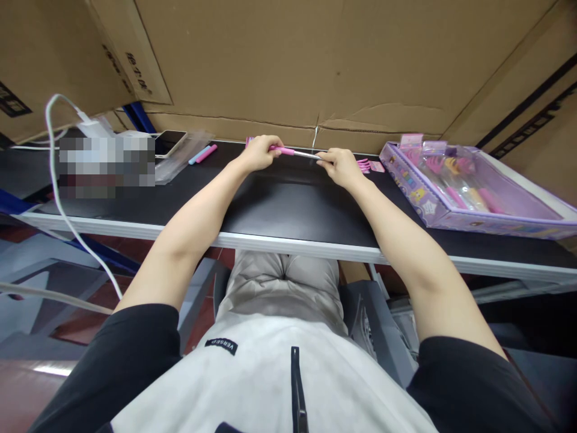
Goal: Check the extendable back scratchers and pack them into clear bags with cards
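Note:
A back scratcher [287,151] with a pink handle and a thin silver rod is stretched level between my two hands, above the black tabletop. My left hand [260,153] is closed around the pink handle, and a bit of pink shows beyond it. On the rod's other end, my right hand [341,166] is closed, with fingertips pinching the metal. Just past the right hand, pink claw-like prongs [363,165] show beside a small pink card [377,166]; whether they join the rod is hidden by the hand.
At right stands a purple display box [428,201] holding several wrapped scratchers. To the left lie a pink stick [207,153], a blue stick [199,155], clear plastic bags [174,168], a phone [170,143] and a white cable [53,156]. Cardboard [270,60] walls the back.

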`<state>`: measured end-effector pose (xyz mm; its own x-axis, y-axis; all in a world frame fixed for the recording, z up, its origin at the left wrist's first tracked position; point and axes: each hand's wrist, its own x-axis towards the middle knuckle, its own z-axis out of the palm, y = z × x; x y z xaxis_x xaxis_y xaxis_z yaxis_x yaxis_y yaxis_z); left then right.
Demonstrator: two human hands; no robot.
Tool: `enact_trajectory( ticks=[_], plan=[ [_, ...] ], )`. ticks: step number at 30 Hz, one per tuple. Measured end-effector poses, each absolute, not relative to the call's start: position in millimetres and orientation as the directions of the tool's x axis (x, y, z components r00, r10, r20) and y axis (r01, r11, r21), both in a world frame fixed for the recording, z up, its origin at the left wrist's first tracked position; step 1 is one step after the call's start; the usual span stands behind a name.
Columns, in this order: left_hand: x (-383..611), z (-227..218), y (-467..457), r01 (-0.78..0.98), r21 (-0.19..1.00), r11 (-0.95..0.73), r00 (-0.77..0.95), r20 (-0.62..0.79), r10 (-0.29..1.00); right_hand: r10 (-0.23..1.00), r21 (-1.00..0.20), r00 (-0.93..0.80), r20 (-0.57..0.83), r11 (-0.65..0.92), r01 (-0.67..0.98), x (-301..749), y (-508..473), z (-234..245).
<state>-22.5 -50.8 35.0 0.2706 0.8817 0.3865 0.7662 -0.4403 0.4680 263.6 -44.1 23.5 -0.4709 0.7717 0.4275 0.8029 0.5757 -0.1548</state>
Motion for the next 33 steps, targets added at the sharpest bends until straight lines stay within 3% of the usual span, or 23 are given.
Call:
enact_trajectory(
  ticks=[15, 29, 33],
  plan=[
    [8, 28, -60, 0.733, 0.451, -0.509, 0.324, 0.426, 0.845, 0.737, -0.097, -0.519, 0.433, 0.610, 0.786, 246, -57, 25],
    [-28, 24, -40, 0.758, 0.438, -0.484, 0.353, 0.348, 0.868, 0.791, -0.168, -0.476, 0.384, 0.566, 0.807, 263, -41, 29],
    [-37, 24, -39, 0.743, 0.480, -0.467, 0.346, 0.321, 0.881, 0.798, -0.178, -0.462, 0.387, 0.556, 0.812, 267, -42, 33]
  ],
)
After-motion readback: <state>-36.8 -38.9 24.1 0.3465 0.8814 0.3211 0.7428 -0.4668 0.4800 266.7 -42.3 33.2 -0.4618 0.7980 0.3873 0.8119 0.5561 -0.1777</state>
